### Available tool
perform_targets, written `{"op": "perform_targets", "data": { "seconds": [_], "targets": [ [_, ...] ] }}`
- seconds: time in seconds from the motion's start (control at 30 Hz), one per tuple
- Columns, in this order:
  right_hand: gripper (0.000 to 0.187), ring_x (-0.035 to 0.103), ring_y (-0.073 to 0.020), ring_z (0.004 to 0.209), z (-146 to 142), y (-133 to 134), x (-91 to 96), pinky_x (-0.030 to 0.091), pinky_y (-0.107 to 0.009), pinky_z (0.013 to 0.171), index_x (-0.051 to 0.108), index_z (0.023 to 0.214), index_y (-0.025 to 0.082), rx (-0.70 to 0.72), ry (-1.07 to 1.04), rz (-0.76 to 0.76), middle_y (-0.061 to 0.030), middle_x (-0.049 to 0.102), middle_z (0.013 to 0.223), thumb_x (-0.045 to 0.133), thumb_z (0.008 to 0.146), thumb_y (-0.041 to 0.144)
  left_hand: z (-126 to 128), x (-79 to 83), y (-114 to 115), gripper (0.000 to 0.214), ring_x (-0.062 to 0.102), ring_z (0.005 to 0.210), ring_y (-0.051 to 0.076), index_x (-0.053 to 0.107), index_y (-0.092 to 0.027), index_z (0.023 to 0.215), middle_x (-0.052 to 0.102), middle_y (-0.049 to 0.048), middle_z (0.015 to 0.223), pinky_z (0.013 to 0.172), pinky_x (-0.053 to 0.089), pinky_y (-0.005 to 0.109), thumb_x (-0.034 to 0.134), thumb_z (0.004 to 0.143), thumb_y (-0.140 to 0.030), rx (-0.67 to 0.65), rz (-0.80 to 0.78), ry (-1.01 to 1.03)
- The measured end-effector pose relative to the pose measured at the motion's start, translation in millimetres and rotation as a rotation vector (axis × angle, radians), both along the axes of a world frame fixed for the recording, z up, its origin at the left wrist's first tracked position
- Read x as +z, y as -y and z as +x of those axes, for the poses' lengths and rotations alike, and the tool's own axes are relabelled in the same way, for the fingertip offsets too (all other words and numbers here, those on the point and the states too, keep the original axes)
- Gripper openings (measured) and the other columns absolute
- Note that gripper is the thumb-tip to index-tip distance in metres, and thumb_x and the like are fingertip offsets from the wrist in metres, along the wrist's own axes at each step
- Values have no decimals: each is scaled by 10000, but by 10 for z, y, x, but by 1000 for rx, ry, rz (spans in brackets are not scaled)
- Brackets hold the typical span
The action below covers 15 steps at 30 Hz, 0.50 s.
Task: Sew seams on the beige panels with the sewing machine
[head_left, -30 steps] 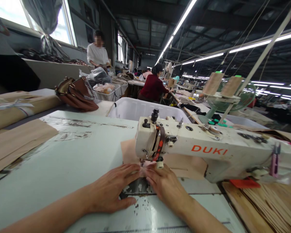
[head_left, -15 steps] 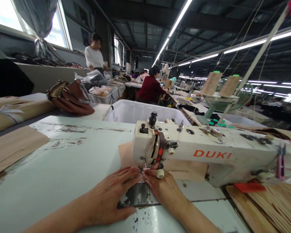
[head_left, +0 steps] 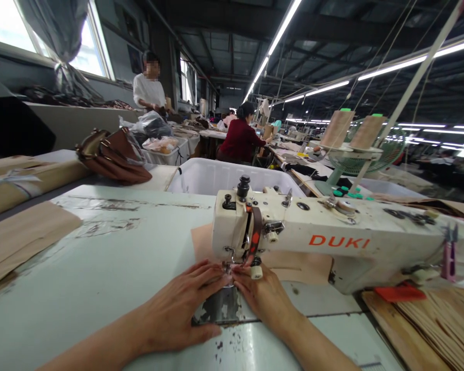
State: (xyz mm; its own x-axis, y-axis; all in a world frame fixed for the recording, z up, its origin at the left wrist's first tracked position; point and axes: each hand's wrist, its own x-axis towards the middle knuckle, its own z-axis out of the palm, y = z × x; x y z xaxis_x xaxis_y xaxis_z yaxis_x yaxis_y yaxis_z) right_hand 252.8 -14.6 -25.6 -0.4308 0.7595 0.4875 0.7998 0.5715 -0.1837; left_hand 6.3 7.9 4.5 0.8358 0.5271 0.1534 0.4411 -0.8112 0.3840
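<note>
A white sewing machine [head_left: 332, 239] marked DUKI stands on the pale green table [head_left: 100, 268]. My left hand [head_left: 181, 306] lies flat on the table, fingers stretched toward the needle. My right hand [head_left: 261, 293] lies flat beside it, fingertips at the presser foot. Between the fingertips sits a small pale piece [head_left: 229, 278], too small to make out. A worn metal plate [head_left: 218, 306] shows between my hands. A tan sheet [head_left: 294, 263] lies behind the needle, under the machine arm.
Tan sheets [head_left: 19, 234] lie at the table's left. Brown bags [head_left: 112, 154] and a white bin [head_left: 216, 178] sit behind. Two thread cones [head_left: 350, 129] and a green fan [head_left: 386, 149] stand at the right; tan strips [head_left: 436, 324] lie stacked below. Other people work farther back.
Both hands have stayed flat at the needle, fingertips edging slightly forward. The camera has shifted a little.
</note>
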Motion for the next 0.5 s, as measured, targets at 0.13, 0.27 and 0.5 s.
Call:
{"op": "perform_targets", "data": {
  "seconds": [0.13, 0.27, 0.5],
  "targets": [
    [209, 669, -233, 968, -12, 3, 3, 568, -349, 874, 715, 1118, 210, 34, -24, 35, -65, 722, 1075, 570, 969, 223, 41, 43, 52, 828, 362, 1414, 352, 368, -247, 1522, 407, 107, 1537, 1191, 255, 532, 722, 810, -479, 13, 6, 4],
    [180, 670, -228, 963, -27, 0, 4, 567, -333, 877, 726, 1069, 211, 39, -22, 70, -59, 726, 1055, 597, 944, 195, 54, 31, 68, 827, 348, 1420, 358, 379, -228, 1517, 401, 117, 1539, 1187, 259, 538, 718, 806, -477, 22, 22, -7],
    [182, 671, -230, 952, -25, -3, -56, 565, -330, 872, 727, 1056, 227, 15, -31, 82, -55, 728, 1033, 603, 930, 182, 40, 68, 94, 823, 371, 1408, 352, 391, -240, 1509, 421, 114, 1527, 1184, 264, 538, 719, 800, -498, 22, 41, -10]
  ]
}}
